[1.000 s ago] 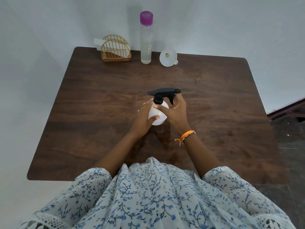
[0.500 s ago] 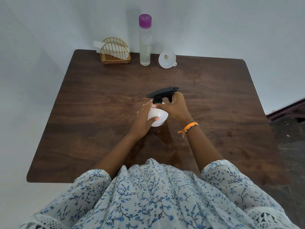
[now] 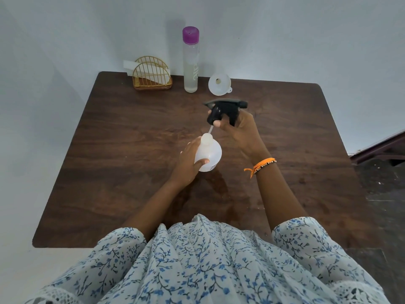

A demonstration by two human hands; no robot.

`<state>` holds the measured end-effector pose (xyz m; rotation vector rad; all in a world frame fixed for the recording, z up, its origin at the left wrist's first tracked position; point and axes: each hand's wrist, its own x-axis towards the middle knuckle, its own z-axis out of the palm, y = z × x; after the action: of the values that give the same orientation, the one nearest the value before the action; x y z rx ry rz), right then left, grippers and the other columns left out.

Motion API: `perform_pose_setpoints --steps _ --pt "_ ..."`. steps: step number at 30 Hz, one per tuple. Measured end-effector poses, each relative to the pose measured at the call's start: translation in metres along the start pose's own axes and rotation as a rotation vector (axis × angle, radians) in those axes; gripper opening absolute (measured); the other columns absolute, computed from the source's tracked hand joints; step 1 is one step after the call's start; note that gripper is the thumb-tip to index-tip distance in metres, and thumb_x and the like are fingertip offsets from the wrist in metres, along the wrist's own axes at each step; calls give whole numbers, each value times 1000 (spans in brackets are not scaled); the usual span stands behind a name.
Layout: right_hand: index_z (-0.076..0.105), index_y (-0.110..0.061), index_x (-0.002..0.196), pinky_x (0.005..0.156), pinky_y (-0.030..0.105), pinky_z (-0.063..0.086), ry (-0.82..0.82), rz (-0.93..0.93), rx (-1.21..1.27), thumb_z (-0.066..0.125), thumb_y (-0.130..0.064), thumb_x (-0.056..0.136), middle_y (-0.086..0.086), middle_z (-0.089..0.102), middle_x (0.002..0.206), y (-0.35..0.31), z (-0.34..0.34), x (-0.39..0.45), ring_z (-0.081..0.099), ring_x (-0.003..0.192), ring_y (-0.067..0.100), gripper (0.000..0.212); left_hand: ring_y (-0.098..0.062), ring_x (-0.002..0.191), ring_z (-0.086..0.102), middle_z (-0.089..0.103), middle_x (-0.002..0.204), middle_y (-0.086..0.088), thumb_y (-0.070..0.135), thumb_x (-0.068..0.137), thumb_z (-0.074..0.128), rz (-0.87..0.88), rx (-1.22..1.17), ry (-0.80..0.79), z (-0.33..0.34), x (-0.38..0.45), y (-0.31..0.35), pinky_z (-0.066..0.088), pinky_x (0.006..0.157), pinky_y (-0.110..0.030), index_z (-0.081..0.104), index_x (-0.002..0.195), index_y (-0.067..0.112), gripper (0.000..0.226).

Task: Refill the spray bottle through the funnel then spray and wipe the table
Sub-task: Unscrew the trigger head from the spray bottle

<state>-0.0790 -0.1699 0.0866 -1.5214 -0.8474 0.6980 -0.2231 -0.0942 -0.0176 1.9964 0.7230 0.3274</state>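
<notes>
Spray bottle (image 3: 208, 153) upright on the table (image 3: 109, 150), near the middle, clasped around its body by the left hand (image 3: 189, 163), thumb across the near face; grip apparently meant to keep the light body from tipping or turning while the top is taken off. Black trigger head (image 3: 225, 111) grasped in the right hand (image 3: 238, 128), thumb under the collar, lifted clear of the neck and tilted to the far right. Dip tube (image 3: 210, 129) running from the collar down into the open neck, lower end not yet withdrawn; straight upward travel probably required to free it without dragging the bottle over. Bottle contents not readable through the white wall. Step in hand, by judgement: opening the bottle ahead of filling; funnel, pouring, spraying and wiping all outstanding. White funnel (image 3: 219, 84) at the far edge, mouth facing the camera, just beyond the raised trigger head. Tall clear bottle with purple cap (image 3: 191, 60) left of the funnel, standing, capped, partly filled with clear liquid; presumed refill supply. Gold wire holder (image 3: 152, 75) with white sheets at far left, presumably for wiping. Nothing lying between the hands and the far row except the trigger head itself; set-down space free to the right. Orange wristband (image 3: 263, 163) on the right wrist.
</notes>
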Motion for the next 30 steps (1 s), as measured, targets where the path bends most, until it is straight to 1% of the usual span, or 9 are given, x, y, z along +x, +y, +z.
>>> perform_pose_setpoints --steps 3,5,8,12,17,21,23,26,30 --pt "62 -9 105 94 29 50 64 -41 109 62 1 85 7 69 103 -17 -5 3 65 102 18 22 -22 132 36 40 144 -3 35 84 62 -36 26 10 -3 4 -1 27 112 -49 34 139 16 64" --pt "60 -7 110 95 32 50 130 -50 202 61 -2 87 7 67 106 -28 -9 8 64 106 19 24 -26 131 36 45 138 -5 30 82 68 -44 87 21 -6 9 -2 29 109 -52 41 134 15 61" --pt "56 -3 112 97 38 50 209 -46 360 54 -4 93 10 65 105 -43 -17 14 64 105 24 20 -27 124 43 49 132 -6 27 76 74 -61 95 29 -9 14 1 36 104 -51 47 127 13 59" --pt "60 -8 100 83 30 56 303 -31 496 49 -5 95 7 67 94 -64 -35 23 68 88 15 11 -25 119 46 51 129 -6 23 74 76 -66 48 42 -9 13 5 40 100 -44 49 125 12 59" --pt "61 -6 93 75 26 56 385 27 590 50 -3 94 10 64 89 -73 -62 34 64 87 21 11 -25 115 48 52 124 -4 24 70 79 -89 35 49 -10 13 5 42 96 -43 50 123 12 61" --pt "61 -4 88 68 25 58 391 147 541 51 1 91 7 65 77 -59 -76 36 65 81 20 12 -24 115 48 53 123 -2 40 60 69 -97 23 35 -12 10 11 41 97 -45 51 123 14 70" --pt "60 -5 89 66 25 59 374 251 490 51 2 91 8 65 80 -40 -76 35 64 78 19 11 -24 114 48 53 123 -2 41 60 68 -110 26 28 -13 9 13 41 97 -45 51 123 15 70" --pt "57 -3 96 61 24 58 356 431 447 53 3 90 10 63 85 -4 -69 30 64 77 18 9 -24 115 48 52 126 -3 40 63 68 -110 33 22 -13 8 15 41 97 -43 49 125 15 70" --pt "52 2 113 63 24 56 400 572 391 55 4 89 13 62 97 35 -54 18 64 81 20 24 -24 117 48 52 128 -5 26 73 76 -77 43 36 -12 6 16 38 95 -37 49 127 12 62"
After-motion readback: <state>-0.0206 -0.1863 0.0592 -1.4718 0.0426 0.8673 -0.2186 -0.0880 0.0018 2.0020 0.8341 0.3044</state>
